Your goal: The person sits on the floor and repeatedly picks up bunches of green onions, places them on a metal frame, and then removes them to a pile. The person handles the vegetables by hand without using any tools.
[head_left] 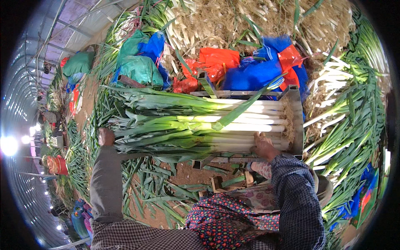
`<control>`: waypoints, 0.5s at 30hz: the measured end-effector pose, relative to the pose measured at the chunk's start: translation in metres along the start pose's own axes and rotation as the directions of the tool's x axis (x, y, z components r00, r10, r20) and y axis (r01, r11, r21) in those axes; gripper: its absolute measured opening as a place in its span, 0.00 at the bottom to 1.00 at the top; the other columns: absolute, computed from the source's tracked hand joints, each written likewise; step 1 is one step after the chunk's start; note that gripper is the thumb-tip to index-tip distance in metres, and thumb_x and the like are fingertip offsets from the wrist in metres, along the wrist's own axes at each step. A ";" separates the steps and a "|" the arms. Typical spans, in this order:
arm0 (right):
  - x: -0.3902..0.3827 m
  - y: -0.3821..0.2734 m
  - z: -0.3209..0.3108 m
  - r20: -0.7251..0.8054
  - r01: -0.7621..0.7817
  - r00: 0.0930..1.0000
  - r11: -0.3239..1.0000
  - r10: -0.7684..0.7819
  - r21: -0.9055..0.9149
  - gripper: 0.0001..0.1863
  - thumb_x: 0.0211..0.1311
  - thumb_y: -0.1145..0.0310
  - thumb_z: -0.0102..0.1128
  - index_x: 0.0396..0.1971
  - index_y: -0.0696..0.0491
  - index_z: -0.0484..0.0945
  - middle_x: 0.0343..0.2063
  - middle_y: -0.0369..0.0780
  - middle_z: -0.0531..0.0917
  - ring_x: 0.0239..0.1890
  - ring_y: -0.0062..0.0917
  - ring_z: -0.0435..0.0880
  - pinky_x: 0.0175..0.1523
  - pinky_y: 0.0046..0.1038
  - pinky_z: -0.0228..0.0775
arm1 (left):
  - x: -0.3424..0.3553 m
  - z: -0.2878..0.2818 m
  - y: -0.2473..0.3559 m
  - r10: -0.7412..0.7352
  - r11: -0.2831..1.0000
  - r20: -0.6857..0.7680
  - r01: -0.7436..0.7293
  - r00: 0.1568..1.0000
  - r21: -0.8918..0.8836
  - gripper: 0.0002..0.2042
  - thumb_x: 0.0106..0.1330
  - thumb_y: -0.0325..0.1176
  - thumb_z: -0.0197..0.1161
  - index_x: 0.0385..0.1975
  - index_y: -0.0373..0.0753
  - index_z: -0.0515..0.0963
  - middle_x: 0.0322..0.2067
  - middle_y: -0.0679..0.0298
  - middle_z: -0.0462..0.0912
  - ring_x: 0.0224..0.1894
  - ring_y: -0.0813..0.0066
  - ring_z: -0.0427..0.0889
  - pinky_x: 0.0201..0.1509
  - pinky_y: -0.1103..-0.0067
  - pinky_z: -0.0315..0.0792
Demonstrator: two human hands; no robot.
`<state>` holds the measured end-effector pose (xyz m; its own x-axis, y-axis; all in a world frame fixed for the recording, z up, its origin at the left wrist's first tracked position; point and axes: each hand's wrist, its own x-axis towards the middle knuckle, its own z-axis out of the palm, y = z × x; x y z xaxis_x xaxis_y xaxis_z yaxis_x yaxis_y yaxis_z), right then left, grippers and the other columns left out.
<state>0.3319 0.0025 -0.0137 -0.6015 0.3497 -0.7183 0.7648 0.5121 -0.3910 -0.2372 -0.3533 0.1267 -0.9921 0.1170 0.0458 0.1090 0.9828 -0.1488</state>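
The head view looks down over a flowered apron (pixel 233 218) and checked sleeves at the lower edge. Just past the apron, loose green leaf trimmings (pixel 154 187) lie scattered on bare brown earth (pixel 183 173), with a small wooden block (pixel 216 182) among them.

The right hand (pixel 263 146) rests on the near side of a bundle of leeks (pixel 196 127), on the white stalks close to their root ends; its fingers lie flat against the stalks and the grip is loose, more a press than a clasp, though the fingertips are hidden behind the stalks. The left hand (pixel 106 136) sits at the opposite end, against the green leaf tips of the same bundle; it looks curled into a fist there, but whether it clasps any leaves I cannot tell.

The leeks lie on their sides, stacked lengthwise in a metal frame (pixel 296 121), white shafts to the person's right with the roots pushed up against the frame's end plate, green tops fanning out to the left beyond the frame.

Behind the frame sit crumpled bags: a green one (pixel 139 68), a blue one (pixel 250 75) and a red-orange one (pixel 216 58). Farther back, a big heap of leeks (pixel 225 21) shows its tangled pale roots. More leeks (pixel 346 125) are piled at the right side. Far off to the left, the arched plastic roof of a long tunnel greenhouse (pixel 58 29) curves away, with other people (pixel 54 164) crouched among green piles.
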 end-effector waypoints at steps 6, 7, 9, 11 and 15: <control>0.011 0.005 0.004 0.006 0.015 1.000 0.998 -0.015 -0.062 0.36 0.60 0.65 0.58 0.64 0.60 0.52 0.57 0.61 0.65 0.57 0.48 0.68 0.49 0.40 0.76 | -0.086 -0.022 0.138 0.594 0.577 -0.300 -0.655 0.747 -0.488 0.12 0.62 0.32 0.59 0.43 0.36 0.73 0.37 0.53 0.78 0.37 0.56 0.79 0.36 0.65 0.72; 0.011 0.005 0.004 0.026 0.014 1.000 0.995 -0.011 -0.101 0.37 0.60 0.64 0.58 0.64 0.60 0.52 0.57 0.60 0.64 0.57 0.48 0.68 0.49 0.40 0.76 | -0.120 -0.021 0.176 0.742 0.477 -0.329 -0.805 0.584 -0.353 0.12 0.60 0.30 0.59 0.43 0.38 0.75 0.37 0.56 0.78 0.34 0.58 0.80 0.34 0.67 0.74; 0.012 0.004 0.004 0.061 0.033 0.998 0.984 -0.022 -0.175 0.38 0.61 0.63 0.58 0.65 0.61 0.50 0.59 0.59 0.63 0.58 0.49 0.68 0.50 0.40 0.76 | -0.191 -0.013 0.252 0.907 0.323 -0.242 -0.938 0.345 -0.125 0.10 0.58 0.29 0.60 0.40 0.40 0.78 0.32 0.59 0.76 0.30 0.60 0.80 0.29 0.69 0.75; 0.012 0.006 0.005 0.052 0.040 0.998 0.991 -0.034 -0.124 0.41 0.63 0.57 0.57 0.66 0.63 0.48 0.61 0.59 0.61 0.60 0.49 0.67 0.55 0.40 0.73 | -0.252 -0.002 0.319 0.951 0.084 -0.273 -0.972 0.143 -0.218 0.10 0.60 0.36 0.63 0.35 0.38 0.78 0.31 0.59 0.76 0.29 0.59 0.80 0.28 0.66 0.74; 0.009 0.012 0.016 -0.120 0.087 0.989 0.996 -0.090 -0.025 0.42 0.55 0.58 0.63 0.63 0.63 0.53 0.53 0.60 0.66 0.57 0.51 0.68 0.56 0.44 0.67 | -0.302 0.015 0.405 0.972 0.228 0.113 -0.947 0.207 -0.225 0.27 0.52 0.57 0.67 0.31 0.33 0.80 0.34 0.52 0.81 0.36 0.54 0.82 0.39 0.61 0.73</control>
<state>0.3390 -0.0012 -0.0340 -0.6909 0.3940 -0.6062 0.7034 0.5599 -0.4378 0.1056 0.0076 0.0380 -0.1063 0.9633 -0.2466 0.9788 0.1451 0.1448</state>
